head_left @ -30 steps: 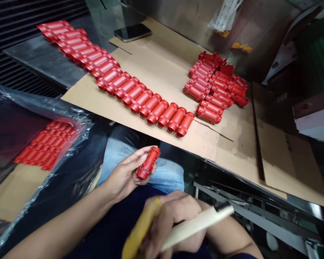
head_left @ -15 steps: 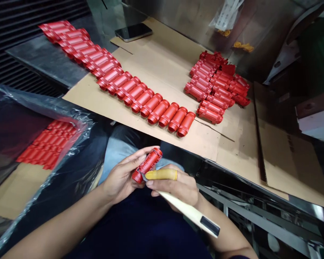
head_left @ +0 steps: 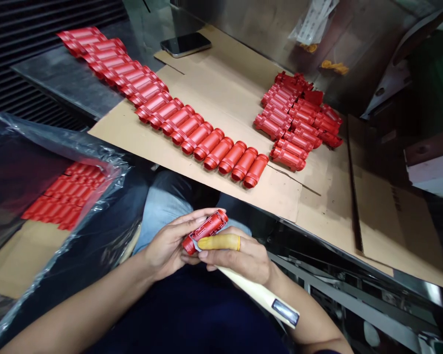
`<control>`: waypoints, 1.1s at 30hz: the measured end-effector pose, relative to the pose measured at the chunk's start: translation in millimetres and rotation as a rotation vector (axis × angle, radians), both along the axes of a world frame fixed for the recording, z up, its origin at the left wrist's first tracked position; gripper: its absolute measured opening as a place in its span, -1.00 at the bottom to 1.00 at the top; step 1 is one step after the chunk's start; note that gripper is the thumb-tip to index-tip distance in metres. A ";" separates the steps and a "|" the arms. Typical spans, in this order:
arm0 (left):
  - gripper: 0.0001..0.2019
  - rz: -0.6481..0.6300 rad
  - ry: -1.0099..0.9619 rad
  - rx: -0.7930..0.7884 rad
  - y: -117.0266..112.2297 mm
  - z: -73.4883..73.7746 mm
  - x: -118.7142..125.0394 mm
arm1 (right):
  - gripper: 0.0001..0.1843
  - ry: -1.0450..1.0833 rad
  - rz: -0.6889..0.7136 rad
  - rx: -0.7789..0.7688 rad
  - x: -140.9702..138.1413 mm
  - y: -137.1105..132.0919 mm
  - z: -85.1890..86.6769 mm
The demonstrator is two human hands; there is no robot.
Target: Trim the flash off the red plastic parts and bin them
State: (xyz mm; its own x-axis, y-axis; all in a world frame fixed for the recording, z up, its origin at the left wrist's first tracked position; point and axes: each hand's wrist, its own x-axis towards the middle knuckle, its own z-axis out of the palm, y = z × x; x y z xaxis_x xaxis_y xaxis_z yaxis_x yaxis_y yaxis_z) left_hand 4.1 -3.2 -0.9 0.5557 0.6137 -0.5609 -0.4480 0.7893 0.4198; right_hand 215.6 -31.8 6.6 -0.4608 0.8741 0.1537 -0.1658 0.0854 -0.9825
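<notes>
My left hand [head_left: 168, 246] is closed around a red ribbed plastic tube part [head_left: 205, 230], held over my lap. My right hand [head_left: 239, 258] grips a cream-handled knife [head_left: 260, 295] and wears a yellow finger cot on the index finger, which lies along the part's lower edge. The blade tip meets the part near its left end. On the cardboard sheet [head_left: 221, 93] above, a long diagonal row of the same red parts [head_left: 170, 115] runs from the far left to the middle, and a looser pile of red parts [head_left: 297, 118] lies to the right.
A plastic-lined box [head_left: 40, 216] at my left holds several more red parts [head_left: 66, 196]. A phone [head_left: 185, 44] lies at the cardboard's far edge. A clear bag with yellow bits [head_left: 317, 29] rests against the metal wall. A folded cardboard flap [head_left: 391, 216] extends right.
My right hand came up from low in the frame, turned the knife handle downward, and brought the blade and capped finger against the part. The part tilted flatter in my left hand.
</notes>
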 end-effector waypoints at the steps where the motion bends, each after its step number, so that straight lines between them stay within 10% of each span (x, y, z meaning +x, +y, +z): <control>1: -0.54 -0.007 -0.004 -0.002 -0.2 -0.9 -0.1 | -0.59 -0.005 0.005 0.000 0.6 -0.2 1.6; 23: -0.56 -0.017 0.040 -0.008 -1.6 0.4 0.6 | -0.70 0.027 -0.015 -0.159 -4.0 0.7 4.6; 30: -0.62 -0.007 0.123 -0.078 2.2 -5.0 -1.1 | -0.85 -0.512 0.066 0.780 3.4 28.4 28.6; 33: -0.67 0.030 0.125 -0.038 5.0 -6.0 2.3 | -0.86 -0.458 0.108 0.778 0.2 25.1 31.7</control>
State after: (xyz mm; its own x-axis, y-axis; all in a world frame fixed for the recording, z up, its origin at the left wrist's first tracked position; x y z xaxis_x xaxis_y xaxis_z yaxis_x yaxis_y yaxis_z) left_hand 6.4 1.8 -6.9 0.4612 0.6064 -0.6477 -0.4178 0.7925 0.4443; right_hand 215.9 -6.7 38.4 -0.6956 0.5486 0.4638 0.1812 0.7587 -0.6257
